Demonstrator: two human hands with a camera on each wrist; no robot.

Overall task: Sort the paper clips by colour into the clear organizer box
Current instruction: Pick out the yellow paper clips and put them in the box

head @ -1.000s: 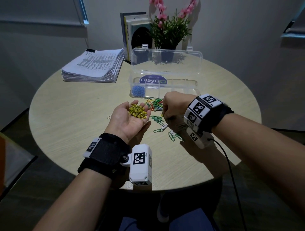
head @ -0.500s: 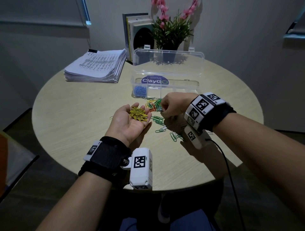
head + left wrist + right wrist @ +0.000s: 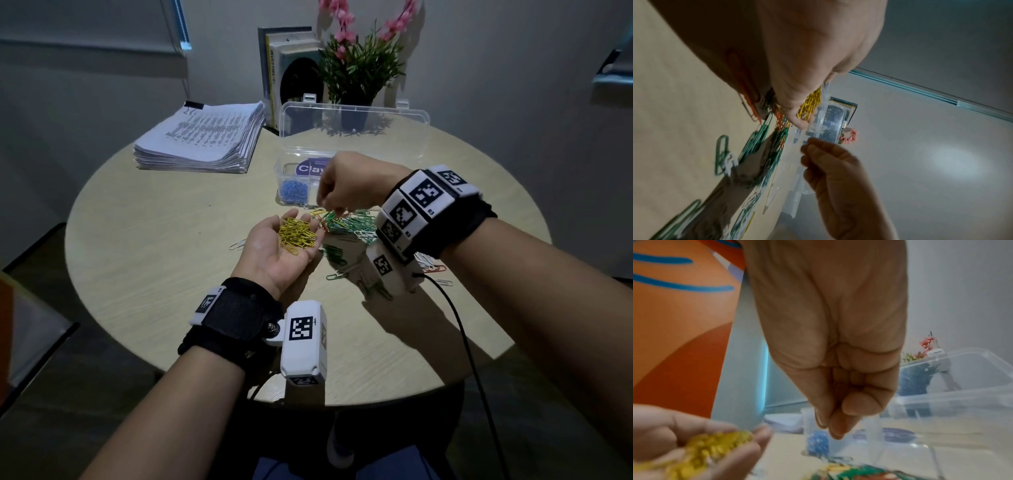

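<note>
My left hand (image 3: 281, 246) lies palm up over the table, and a heap of yellow paper clips (image 3: 296, 236) rests in it on relaxed fingers. My right hand (image 3: 330, 205) hovers just beyond the left fingertips, above the mixed pile of green, red, yellow and white clips (image 3: 346, 224). Its thumb and fingertips (image 3: 836, 433) are pinched together, and no clip shows between them. Behind stands the clear organizer box (image 3: 279, 185) with its lid raised. Blue clips (image 3: 294, 192) fill its front left compartment.
Loose clips (image 3: 431, 267) lie scattered under and right of my right wrist, and one white clip (image 3: 237, 245) lies left of my left hand. A thick stack of papers (image 3: 202, 137) sits at the back left of the round table (image 3: 154, 274). Books (image 3: 284, 68) and a potted plant (image 3: 356, 72) stand behind the box.
My right hand has risen from the clip pile on the table and moved away from me, toward the box. The left hand kept its place with the yellow clips.
</note>
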